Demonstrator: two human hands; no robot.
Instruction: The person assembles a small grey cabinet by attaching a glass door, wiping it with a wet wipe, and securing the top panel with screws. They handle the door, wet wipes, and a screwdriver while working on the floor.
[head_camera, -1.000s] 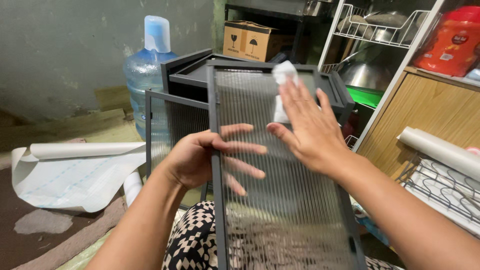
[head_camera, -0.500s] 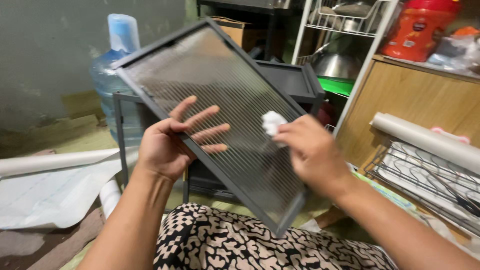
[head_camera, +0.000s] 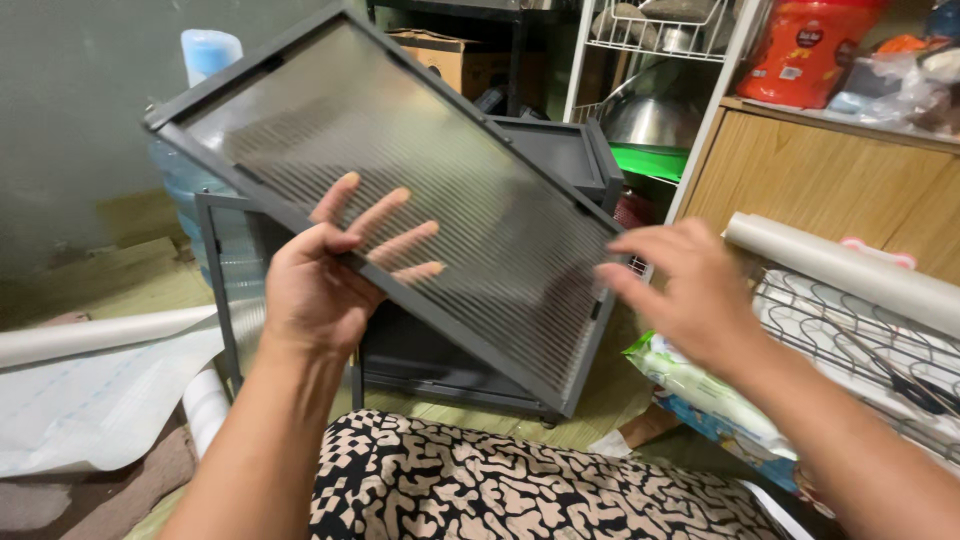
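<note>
My left hand (head_camera: 320, 290) grips the lower edge of a ribbed translucent panel (head_camera: 440, 190) in a dark grey frame, its fingers spread against the panel's face. The panel is tilted, with its far corner up at the left and its near corner down at the right. Blurred, with the fingers apart, my right hand (head_camera: 680, 290) hovers at the panel's right edge; nothing shows in it. A dark grey cabinet body (head_camera: 560, 160) stands behind the panel, partly hidden by it.
A blue water bottle (head_camera: 205, 50) and a cardboard box (head_camera: 450, 55) stand at the back. On the right are a wooden cabinet (head_camera: 830, 190), a white roll (head_camera: 850, 270), a wire rack (head_camera: 860, 340) and a green-white packet (head_camera: 690, 385). White sheets (head_camera: 80, 400) lie at the left, and patterned fabric (head_camera: 500, 490) covers my lap.
The panel has tilted further and swung up to the left. My right hand has slid off its face to the right edge, and the white cloth it held is no longer visible.
</note>
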